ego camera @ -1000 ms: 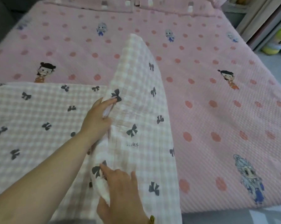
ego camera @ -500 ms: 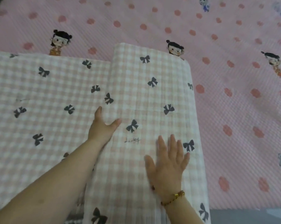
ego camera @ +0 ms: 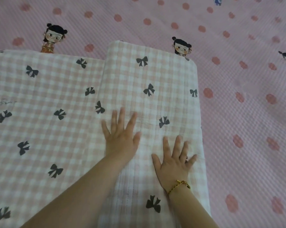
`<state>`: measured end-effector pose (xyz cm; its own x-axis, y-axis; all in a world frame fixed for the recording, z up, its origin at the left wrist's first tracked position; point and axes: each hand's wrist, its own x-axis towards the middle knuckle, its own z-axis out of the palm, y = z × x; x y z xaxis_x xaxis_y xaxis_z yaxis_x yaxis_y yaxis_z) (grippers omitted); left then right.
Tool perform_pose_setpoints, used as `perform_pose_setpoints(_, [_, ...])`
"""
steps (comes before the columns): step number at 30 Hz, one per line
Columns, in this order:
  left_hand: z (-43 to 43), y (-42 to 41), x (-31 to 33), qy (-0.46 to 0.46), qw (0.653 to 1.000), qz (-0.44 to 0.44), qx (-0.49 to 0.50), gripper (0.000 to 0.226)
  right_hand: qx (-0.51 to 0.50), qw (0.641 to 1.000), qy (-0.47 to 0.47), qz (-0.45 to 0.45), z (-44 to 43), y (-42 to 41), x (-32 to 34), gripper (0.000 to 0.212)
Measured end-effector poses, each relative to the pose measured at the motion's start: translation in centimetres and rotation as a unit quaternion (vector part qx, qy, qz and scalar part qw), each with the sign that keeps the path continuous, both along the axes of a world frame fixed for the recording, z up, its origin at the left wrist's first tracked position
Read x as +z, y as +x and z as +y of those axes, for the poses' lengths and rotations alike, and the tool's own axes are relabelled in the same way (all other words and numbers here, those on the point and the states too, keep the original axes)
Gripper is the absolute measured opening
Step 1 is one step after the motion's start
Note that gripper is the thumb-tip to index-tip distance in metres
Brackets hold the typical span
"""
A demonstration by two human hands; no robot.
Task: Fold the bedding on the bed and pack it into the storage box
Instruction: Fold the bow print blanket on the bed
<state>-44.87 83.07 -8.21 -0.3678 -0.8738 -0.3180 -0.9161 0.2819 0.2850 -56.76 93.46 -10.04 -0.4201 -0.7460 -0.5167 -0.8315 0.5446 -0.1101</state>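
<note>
Bedding: quilt (ego camera: 45, 96) on the bed (ego camera: 246, 99); its folded flap (ego camera: 148, 74) runs away from me
Hands: my left hand (ego camera: 120, 139) and right hand (ego camera: 171, 163) flat on that flap, fingers spread; left nearer its inner edge

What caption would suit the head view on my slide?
Left hand and right hand press flat on the folded flap of a pink checked blanket on a dotted bedsheet.

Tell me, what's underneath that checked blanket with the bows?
The pink dotted bedsheet shows beside the checked blanket and runs under it. Two cartoon figures peek out at its far edge, partly covered. The rest is hidden.
</note>
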Motion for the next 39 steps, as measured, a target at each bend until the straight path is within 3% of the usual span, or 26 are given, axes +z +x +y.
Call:
perform_pose_setpoints(4, [-1.1,-1.1,-2.3,0.082,0.992,-0.097,-0.016,0.062,-0.045,0.998,-0.011,-0.037,0.5,-1.8,1.6,0.079])
perform_pose_setpoints(6, [-1.6,-1.5,-2.7,0.098,0.989,-0.106,-0.015,0.063,-0.136,0.985,-0.092,-0.052,0.7,-3.4,2.3,0.076])
perform_pose_setpoints(9, [-1.5,-1.7,-2.4,0.111,0.985,-0.127,-0.019,0.066,-0.326,0.903,-0.190,-0.206,1.7,-5.7,2.1,0.085])
perform_pose_setpoints(11, [-1.4,-1.9,-1.8,0.107,0.986,-0.129,-0.005,0.069,-0.374,0.869,-0.168,-0.276,2.6,-6.7,1.9,0.088])
perform_pose_setpoints(13, [-0.7,-2.9,-0.6,0.070,0.992,-0.106,0.006,0.065,-0.383,0.861,-0.130,-0.307,4.1,-7.7,1.8,0.076])
perform_pose_setpoints(15, [0.5,-5.3,1.1,0.051,0.998,-0.040,0.004,0.059,-0.379,0.847,-0.105,-0.359,5.4,-7.9,2.2,0.044])
perform_pose_setpoints(18, [3.3,-11.3,3.8,0.139,0.989,0.043,-0.008,0.067,-0.362,0.827,-0.129,-0.411,6.8,-7.3,3.8,0.019])
perform_pose_setpoints(23, [5.2,-17.3,5.4,0.257,0.966,0.002,0.043,0.109,-0.274,0.850,-0.188,-0.408,7.2,-6.4,6.0,0.037])
perform_pose_setpoints(29, [4.2,-16.1,7.6,0.226,0.974,-0.007,0.014,0.093,-0.185,0.875,-0.177,-0.411,8.0,-5.3,8.2,0.050])
perform_pose_setpoints(35, [1.3,-9.4,13.1,0.194,0.973,0.124,0.029,0.079,-0.151,0.850,-0.266,-0.428,6.6,-1.1,11.5,0.061])
perform_pose_setpoints(39, [-0.5,-2.1,15.7,0.180,0.957,0.218,0.065,0.075,-0.211,0.836,-0.335,-0.379,5.3,4.7,11.8,0.044])
